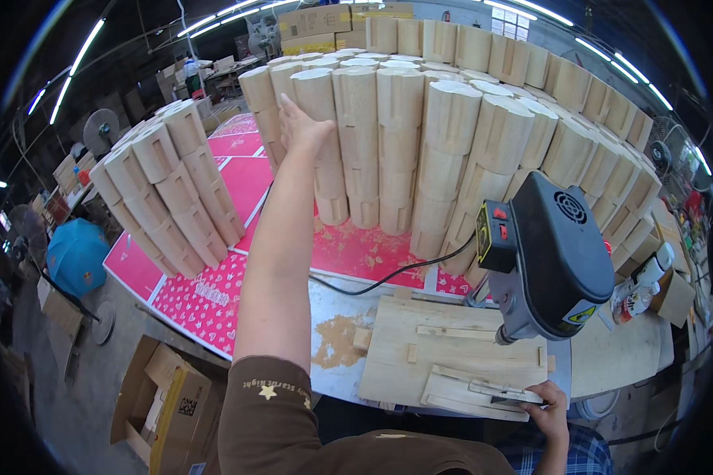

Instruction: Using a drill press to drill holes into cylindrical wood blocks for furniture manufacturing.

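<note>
My left hand reaches far forward and lies flat against a column of stacked notched wooden cylinders in the big stack at the back of the bench; fingers look spread on the wood, no clear grasp. My right hand rests at the near right edge of a plywood jig board, fingers on a thin wood-and-metal strip on the board. A black and grey drill press head hangs above the board.
A second, smaller stack of wooden cylinders stands at the left on pink sheets. A black cable crosses the bench. Sawdust lies by the board. Open cardboard boxes sit on the floor at lower left, bottles at right.
</note>
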The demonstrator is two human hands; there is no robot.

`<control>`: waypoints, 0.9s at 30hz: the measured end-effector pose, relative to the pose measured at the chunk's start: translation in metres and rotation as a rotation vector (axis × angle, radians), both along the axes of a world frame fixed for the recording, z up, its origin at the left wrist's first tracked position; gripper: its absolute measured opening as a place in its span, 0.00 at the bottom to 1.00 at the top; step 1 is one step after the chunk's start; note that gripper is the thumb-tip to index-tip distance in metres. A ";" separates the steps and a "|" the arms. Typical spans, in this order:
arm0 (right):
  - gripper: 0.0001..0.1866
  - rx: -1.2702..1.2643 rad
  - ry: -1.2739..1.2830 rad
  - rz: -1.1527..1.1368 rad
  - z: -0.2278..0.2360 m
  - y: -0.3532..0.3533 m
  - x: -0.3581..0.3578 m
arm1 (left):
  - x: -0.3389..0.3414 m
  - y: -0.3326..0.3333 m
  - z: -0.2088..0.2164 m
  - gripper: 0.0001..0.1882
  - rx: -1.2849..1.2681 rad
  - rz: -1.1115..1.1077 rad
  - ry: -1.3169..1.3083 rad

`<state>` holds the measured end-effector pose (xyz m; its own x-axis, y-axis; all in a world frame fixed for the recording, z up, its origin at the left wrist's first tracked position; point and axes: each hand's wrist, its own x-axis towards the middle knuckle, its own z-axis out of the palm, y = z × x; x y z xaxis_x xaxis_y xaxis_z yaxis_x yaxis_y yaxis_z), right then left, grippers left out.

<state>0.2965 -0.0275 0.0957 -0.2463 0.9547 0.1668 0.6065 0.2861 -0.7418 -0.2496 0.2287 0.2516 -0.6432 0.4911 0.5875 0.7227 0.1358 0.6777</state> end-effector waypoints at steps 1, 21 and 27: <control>0.13 0.007 0.002 0.010 -0.001 0.000 -0.001 | -0.004 0.011 0.002 0.59 -0.040 0.023 -0.048; 0.15 -0.005 0.023 0.027 -0.007 0.001 0.005 | -0.057 0.027 -0.020 0.48 0.773 -0.294 -0.302; 0.15 0.005 0.000 0.015 -0.005 -0.003 0.008 | 0.012 -0.102 -0.061 0.33 0.697 -0.917 -0.796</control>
